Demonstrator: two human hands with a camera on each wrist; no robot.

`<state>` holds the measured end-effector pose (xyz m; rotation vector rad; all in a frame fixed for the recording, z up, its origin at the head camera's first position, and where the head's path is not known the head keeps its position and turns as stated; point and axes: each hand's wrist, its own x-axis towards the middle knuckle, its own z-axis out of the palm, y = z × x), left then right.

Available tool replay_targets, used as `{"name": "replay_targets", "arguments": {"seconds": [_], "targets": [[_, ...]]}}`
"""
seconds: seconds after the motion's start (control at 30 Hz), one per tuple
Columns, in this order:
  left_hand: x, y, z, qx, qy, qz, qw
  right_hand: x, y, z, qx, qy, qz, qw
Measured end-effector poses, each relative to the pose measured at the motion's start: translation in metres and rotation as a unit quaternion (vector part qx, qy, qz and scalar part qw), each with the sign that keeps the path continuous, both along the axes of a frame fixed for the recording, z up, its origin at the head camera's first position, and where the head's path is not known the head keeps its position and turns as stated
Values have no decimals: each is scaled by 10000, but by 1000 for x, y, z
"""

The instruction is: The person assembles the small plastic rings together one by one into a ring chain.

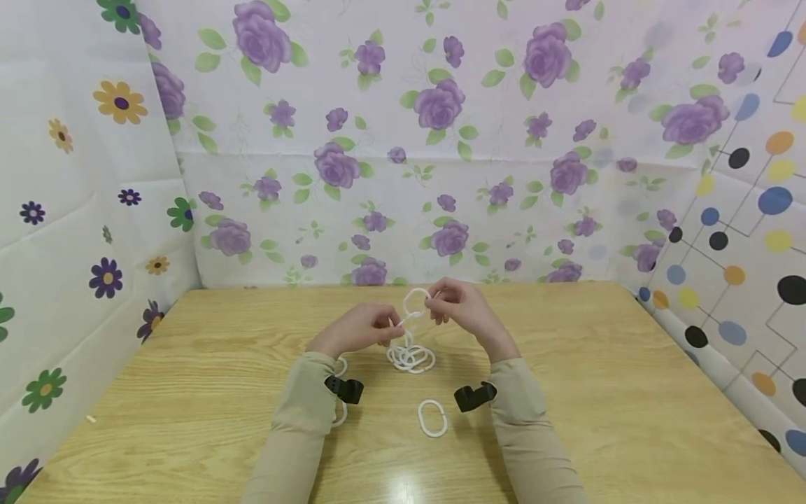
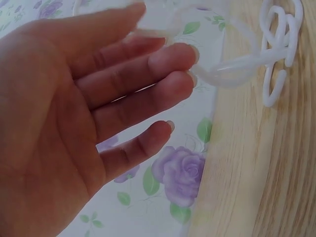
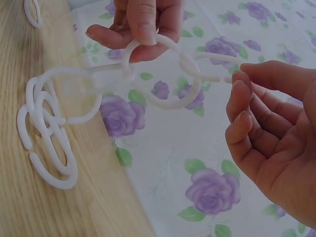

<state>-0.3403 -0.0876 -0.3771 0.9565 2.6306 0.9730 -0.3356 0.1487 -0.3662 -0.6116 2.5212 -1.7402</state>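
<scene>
Both hands are raised over a wooden table, with a chain of white plastic links between them. My right hand [image 1: 466, 308] pinches the end link [image 3: 217, 56] between thumb and forefinger. My left hand [image 1: 362, 329] pinches the adjoining link [image 3: 196, 91] with thumb and fingertips, seen at the top of the right wrist view. The two links are hooked together. From there the chain hangs down to a heap of linked loops [image 3: 71, 175] on the table. In the left wrist view, the thumb and some fingers partly hide the held link.
A single oval link [image 1: 421, 418] lies nearer the front of the table [image 1: 630, 392]. More white links [image 1: 343, 414] show partly behind the left forearm. Flowered cloth [image 1: 403, 210] hangs behind the table, with patterned cloth at both sides. A small pale bit [image 1: 91, 418] lies at the left.
</scene>
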Motion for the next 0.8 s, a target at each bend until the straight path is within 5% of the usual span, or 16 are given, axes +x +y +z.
{"name": "replay_targets", "arguments": {"seconds": [0.2, 0.53, 0.8], "targets": [[0, 1, 1, 63, -210, 68, 9997, 0, -3, 2, 580, 140, 569, 9966], [2, -1, 4, -69, 326, 23, 9994, 6, -6, 0, 1385, 88, 1677, 9760], [4, -3, 6, -47, 566, 128, 9983, 15, -9, -4, 2940, -494, 2084, 9315]]}}
